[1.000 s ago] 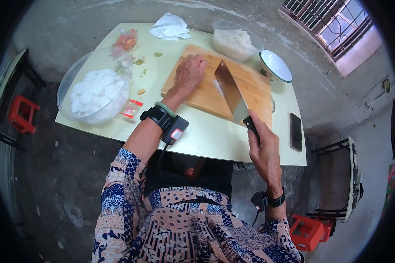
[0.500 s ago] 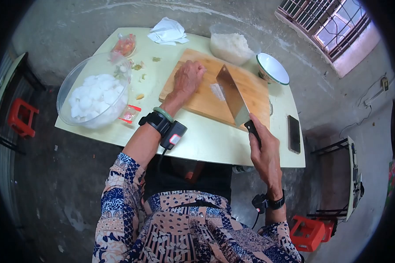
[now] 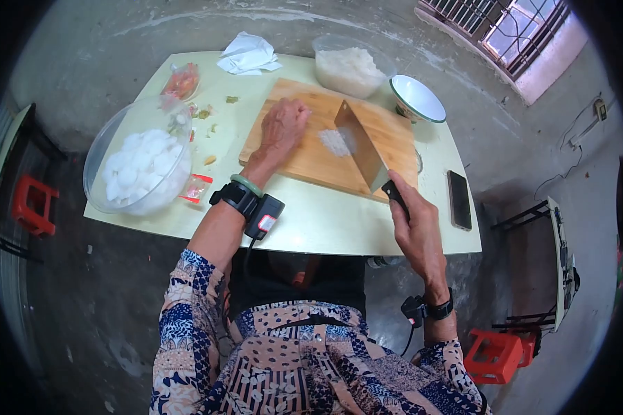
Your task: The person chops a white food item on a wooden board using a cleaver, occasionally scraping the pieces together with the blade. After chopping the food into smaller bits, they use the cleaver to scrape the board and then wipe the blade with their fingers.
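My right hand [image 3: 417, 223] is wrapped round the black handle of a broad cleaver [image 3: 364, 149]. Its blade stands on edge over the wooden cutting board [image 3: 301, 162], beside a small patch of finely chopped whitish food [image 3: 335, 142]. On the board's left part rests my left hand [image 3: 284, 128], fingers curled into a fist; whether anything is inside cannot be seen. To the left stands a large clear bowl [image 3: 93, 169] holding white chunks [image 3: 142, 166]. A red-edged packet [image 3: 196, 188] lies between that bowl and my left wrist.
Behind the board are a clear tub [image 3: 318, 52] of pale shredded food, an enamel bowl [image 3: 418, 98] and crumpled white paper [image 3: 249, 54]. A bag with reddish contents [image 3: 181, 81] sits back left. A phone [image 3: 459, 200] lies at the table's right edge. Red stools [image 3: 493, 356] stand on the floor.
The view has shifted slightly, moving the table scene a little left. More of the chopped patch shows beside the blade. My left fist stays on the board, and my right hand keeps the cleaver.
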Available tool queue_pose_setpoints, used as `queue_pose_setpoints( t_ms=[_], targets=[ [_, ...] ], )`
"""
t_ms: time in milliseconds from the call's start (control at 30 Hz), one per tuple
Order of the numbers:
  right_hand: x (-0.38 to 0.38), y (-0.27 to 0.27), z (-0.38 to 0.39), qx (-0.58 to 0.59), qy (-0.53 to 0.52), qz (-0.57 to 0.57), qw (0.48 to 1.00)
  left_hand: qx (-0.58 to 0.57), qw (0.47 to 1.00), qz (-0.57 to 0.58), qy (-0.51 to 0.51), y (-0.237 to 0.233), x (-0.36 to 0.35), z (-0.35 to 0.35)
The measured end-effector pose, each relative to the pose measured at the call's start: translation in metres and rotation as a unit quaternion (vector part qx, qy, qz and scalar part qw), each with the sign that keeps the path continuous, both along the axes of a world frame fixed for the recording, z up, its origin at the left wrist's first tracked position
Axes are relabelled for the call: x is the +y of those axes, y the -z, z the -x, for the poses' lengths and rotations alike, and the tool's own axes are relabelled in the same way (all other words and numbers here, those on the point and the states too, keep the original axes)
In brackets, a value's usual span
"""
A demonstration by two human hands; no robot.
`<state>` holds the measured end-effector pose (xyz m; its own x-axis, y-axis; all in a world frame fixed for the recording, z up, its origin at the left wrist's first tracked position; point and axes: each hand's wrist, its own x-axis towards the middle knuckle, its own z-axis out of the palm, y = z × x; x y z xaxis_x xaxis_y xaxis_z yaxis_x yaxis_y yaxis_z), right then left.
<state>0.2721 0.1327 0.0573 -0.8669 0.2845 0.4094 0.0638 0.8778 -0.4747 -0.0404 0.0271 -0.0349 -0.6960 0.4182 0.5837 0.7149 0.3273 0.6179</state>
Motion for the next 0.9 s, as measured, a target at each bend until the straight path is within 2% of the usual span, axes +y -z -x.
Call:
queue_pose_setpoints(
  t_ms=[100, 167, 300, 367, 533, 667, 733, 900],
  targets=[
    [-0.002, -0.006, 0.000, 0.005, 0.035, 0.037, 0.999, 0.023, 0.999, 0.016, -0.016, 0.000, 0.000, 0.001],
    [0.006, 0.002, 0.000, -0.007, 0.007, -0.005, 1.000, 0.027, 0.999, 0.012, -0.016, 0.001, 0.000, -0.001],
    [0.010, 0.001, -0.001, -0.004, 0.014, 0.024, 1.000, 0.033, 0.999, 0.014, -0.008, 0.001, 0.000, 0.001],
    [0.016, 0.000, 0.000, 0.036, 0.027, 0.004, 0.999, 0.032, 0.999, 0.014, -0.005, 0.002, 0.000, 0.001],
    [0.058, 0.008, 0.013, 0.010, 0.065, -0.006, 0.998, 0.051, 0.998, 0.022, -0.003, 0.007, 0.000, 0.004],
    [0.082, 0.009, 0.026, 0.005, 0.053, -0.060, 0.997, 0.068, 0.997, 0.023, -0.007, 0.006, 0.000, 0.004],
    [0.085, 0.006, 0.030, 0.000, 0.012, -0.103, 0.995, 0.068, 0.997, 0.020, -0.005, 0.006, 0.000, 0.004],
    [0.076, -0.006, 0.024, -0.048, -0.040, -0.114, 0.991, 0.033, 0.999, 0.011, -0.003, 0.000, -0.001, -0.001]
  ],
)
